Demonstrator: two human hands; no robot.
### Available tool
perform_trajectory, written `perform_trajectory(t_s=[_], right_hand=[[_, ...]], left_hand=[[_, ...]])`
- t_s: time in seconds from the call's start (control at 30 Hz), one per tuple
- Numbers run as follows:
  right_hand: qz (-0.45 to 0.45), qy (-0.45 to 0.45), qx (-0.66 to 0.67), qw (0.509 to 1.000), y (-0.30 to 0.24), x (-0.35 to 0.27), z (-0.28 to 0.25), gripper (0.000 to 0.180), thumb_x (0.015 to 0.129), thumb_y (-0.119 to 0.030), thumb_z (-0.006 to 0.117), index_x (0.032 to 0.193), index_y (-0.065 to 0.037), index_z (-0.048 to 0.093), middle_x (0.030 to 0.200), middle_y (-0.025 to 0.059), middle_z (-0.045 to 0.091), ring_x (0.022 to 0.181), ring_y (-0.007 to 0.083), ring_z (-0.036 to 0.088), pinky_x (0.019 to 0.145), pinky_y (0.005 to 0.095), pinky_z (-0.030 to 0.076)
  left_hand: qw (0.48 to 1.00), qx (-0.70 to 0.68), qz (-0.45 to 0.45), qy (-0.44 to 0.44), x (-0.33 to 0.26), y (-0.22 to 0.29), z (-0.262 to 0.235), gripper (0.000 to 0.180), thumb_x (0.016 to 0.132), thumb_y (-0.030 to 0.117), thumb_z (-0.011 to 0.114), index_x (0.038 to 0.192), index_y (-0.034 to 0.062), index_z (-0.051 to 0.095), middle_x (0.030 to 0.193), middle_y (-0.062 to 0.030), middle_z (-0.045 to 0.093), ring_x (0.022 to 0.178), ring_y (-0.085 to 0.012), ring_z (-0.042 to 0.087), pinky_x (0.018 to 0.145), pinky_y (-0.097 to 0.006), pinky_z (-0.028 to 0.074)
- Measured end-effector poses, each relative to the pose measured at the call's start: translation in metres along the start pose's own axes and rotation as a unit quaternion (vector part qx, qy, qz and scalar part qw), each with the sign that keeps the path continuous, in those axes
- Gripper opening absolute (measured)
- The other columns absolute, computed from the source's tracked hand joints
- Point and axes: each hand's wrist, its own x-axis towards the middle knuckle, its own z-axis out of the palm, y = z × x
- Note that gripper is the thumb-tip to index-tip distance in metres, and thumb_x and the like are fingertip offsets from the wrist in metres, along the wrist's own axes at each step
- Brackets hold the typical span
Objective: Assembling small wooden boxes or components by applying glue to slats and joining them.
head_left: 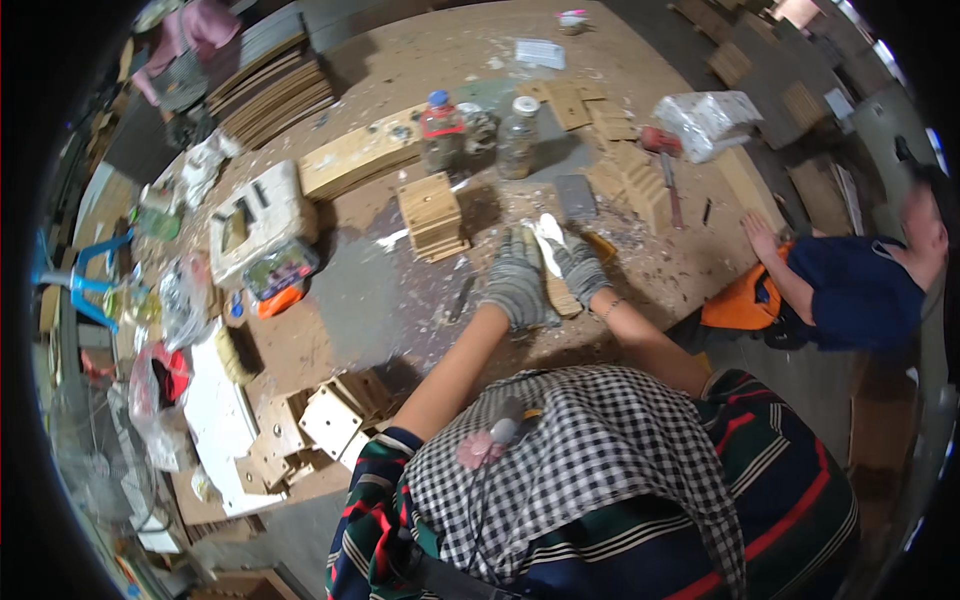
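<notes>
"Surface?"
"Brown wooden worktable [650, 268], paint-flecked; pale wooden strip [562, 298] lies between the hands."
"Hands?"
"Grey-gloved left hand [514, 280], nearly flat; grey-gloved right hand [582, 271], half-curled beside a slim white object [547, 238]; grip unclear."
"Room?"
"Stacked brown cardboard sheets [272, 100]; navy-shirted person [865, 290], right."

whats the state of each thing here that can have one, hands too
left hand, gloved, fingers extended
right hand, gloved, grip unclear
blue-capped bottle, upright, closed
white-capped clear bottle, upright, closed
square wooden plates, stacked
lower-left wooden plates, loosely heaped
package, wrapped in clear plastic
</notes>
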Motion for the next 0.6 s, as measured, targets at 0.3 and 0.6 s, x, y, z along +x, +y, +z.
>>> perform_trajectory(t_s=[0.3,0.6], right_hand=[[0.147,0.137,0.252,0.947,0.02,0.025,-0.055,0.035,0.084,-0.013,0.063,0.116,-0.002,0.055,0.1,0.0089,0.062,0.087,0.0163,0.056,0.076,0.0288,0.047],[0.109,0.051,0.156,0.98,-0.046,0.01,-0.024,0.019,0.083,-0.016,0.064,0.098,-0.004,0.064,0.08,0.0067,0.061,0.069,0.012,0.049,0.064,0.0293,0.045]], left_hand=[[0.995,0.057,0.006,-0.086,-0.01,0.011,-0.036,0.126,0.062,0.057,0.071,0.137,-0.0181,0.004,0.144,-0.0365,0.007,0.138,-0.0449,0.004,0.114,-0.045,0.007],[1.0,-0.02,-0.001,0.001,-0.007,0.002,-0.009,0.134,0.054,0.061,0.073,0.137,-0.0181,0.005,0.144,-0.038,0.008,0.136,-0.0482,0.007,0.113,-0.045,0.011]])
